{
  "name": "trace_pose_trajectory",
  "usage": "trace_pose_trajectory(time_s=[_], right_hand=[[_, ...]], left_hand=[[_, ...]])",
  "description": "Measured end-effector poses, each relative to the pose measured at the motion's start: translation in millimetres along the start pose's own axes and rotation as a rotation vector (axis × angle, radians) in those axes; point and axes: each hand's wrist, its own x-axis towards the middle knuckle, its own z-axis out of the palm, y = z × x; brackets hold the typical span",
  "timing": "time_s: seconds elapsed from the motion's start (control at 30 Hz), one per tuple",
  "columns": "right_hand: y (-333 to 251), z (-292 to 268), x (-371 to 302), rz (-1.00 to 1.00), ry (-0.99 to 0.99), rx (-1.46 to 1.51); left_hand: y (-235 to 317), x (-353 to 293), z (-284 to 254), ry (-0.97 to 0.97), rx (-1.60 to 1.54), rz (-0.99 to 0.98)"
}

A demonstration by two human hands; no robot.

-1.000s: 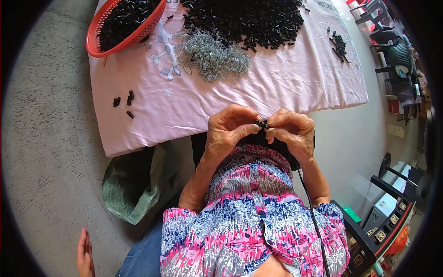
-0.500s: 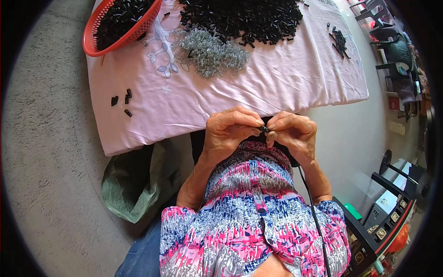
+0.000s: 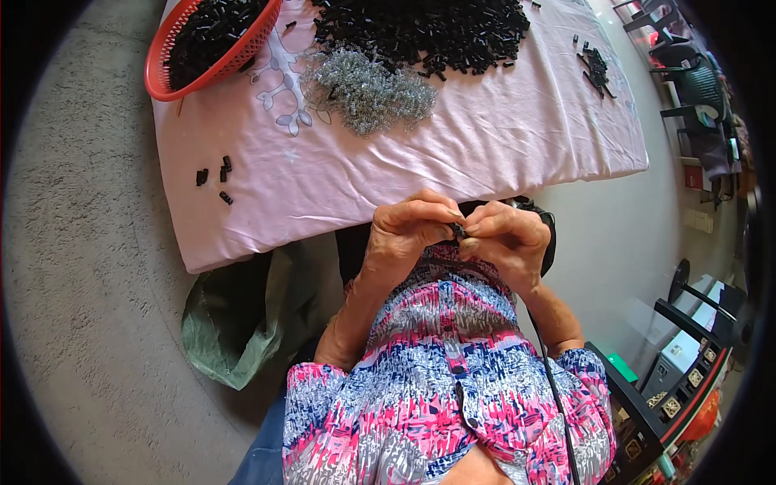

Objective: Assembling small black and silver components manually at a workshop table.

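Observation:
My left hand (image 3: 410, 229) and my right hand (image 3: 509, 234) meet just off the near edge of the pink cloth-covered table (image 3: 517, 137). Both are closed in a pinch on one small black plastic piece (image 3: 459, 231), mostly covered by the fingertips. Beyond them on the cloth lies a tangled heap of small, shiny silver-grey parts (image 3: 372, 90); their exact kind is too small to tell. Behind that spreads a large pile of short black tubular pieces (image 3: 420, 32). Several such black pieces (image 3: 225, 197) lie apart at the left, and a small cluster (image 3: 596, 71) lies at the right.
A red plastic basket (image 3: 153, 69) of black pieces stands at the table's far left. Below the left edge hangs or stands an open green sack (image 3: 218, 339). At right are a dark wooden furniture piece (image 3: 638, 404) and chairs (image 3: 695, 81). A black cable (image 3: 554, 388) runs down my front.
Both hands have shifted slightly and tilted, with the fingertips drawn closer round the black piece. The piles on the table look the same.

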Motion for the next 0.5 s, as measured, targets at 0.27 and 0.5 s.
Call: trace_pose_trajectory(time_s=[0.27, 0.5], right_hand=[[0, 2, 6, -0.388, 0.007, -0.530], [2, -4, 14, -0.484, -0.184, -0.559]], left_hand=[[3, -2, 3, 0.026, -0.204, -0.256], [-7, -6, 2, 0.058, -0.296, -0.375]])
